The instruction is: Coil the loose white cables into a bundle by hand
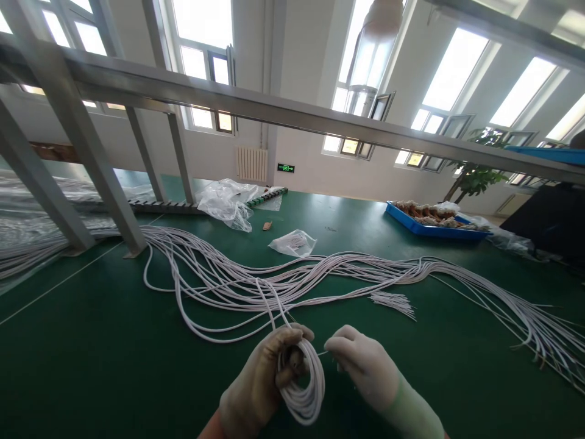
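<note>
My gloved left hand (260,378) is closed around a coil of white cable (308,390), its fingers passing through the loops. Two strands run up from the coil to a long bundle of white cables (274,292) lying across the green table. Just right of the coil, my gloved right hand (365,366) pinches a thin white tie (322,353) that reaches to the coil's edge. The far end of the tie is hidden behind the coil and fingers. A small pile of short white ties (393,303) lies beyond my right hand.
A metal frame (219,94) crosses above the green table (137,366), its posts standing at left. Farther back are crumpled clear plastic (228,201), a small clear bag (293,243) and a blue tray (434,230) of brownish parts. Cable ends fan out at right.
</note>
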Demonstrator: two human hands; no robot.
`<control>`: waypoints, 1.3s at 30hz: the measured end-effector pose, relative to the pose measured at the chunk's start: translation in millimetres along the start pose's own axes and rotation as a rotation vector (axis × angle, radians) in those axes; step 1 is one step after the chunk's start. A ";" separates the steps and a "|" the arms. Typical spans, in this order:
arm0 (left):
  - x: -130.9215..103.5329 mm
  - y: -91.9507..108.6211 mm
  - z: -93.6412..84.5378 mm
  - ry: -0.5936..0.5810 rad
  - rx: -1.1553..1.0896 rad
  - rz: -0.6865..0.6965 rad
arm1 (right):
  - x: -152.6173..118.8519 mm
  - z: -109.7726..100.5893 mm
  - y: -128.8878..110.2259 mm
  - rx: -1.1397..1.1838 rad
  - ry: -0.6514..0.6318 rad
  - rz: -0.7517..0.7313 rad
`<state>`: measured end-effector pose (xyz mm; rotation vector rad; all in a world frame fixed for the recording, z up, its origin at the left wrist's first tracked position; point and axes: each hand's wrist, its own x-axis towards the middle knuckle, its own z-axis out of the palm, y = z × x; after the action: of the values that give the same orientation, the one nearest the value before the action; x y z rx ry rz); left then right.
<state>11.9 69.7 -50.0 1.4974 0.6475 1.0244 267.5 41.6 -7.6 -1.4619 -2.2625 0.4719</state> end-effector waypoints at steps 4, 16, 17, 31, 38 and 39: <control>-0.8 -4.4 0.3 -0.007 -0.006 0.010 | -1.2 7.6 -11.7 0.220 0.006 0.037; 14.7 25.8 10.2 -0.041 -0.110 -0.252 | 4.3 16.3 -43.5 0.875 -0.028 0.145; 16.0 28.6 11.0 -0.037 -0.122 -0.298 | 4.3 18.4 -45.6 0.821 -0.015 0.171; 16.8 30.1 13.2 0.013 -0.142 -0.436 | 9.1 23.9 -41.4 -0.093 0.118 0.069; 20.7 38.7 13.4 -0.001 -0.185 -0.475 | 6.1 30.8 -37.1 -0.198 0.241 -0.049; 22.0 39.5 12.8 -0.007 -0.192 -0.487 | 6.2 31.5 -36.9 -0.182 0.253 -0.050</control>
<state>27.6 74.4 -5.9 1.0997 0.8332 0.6817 220.6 30.7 -15.9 -1.4544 -2.1766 0.0612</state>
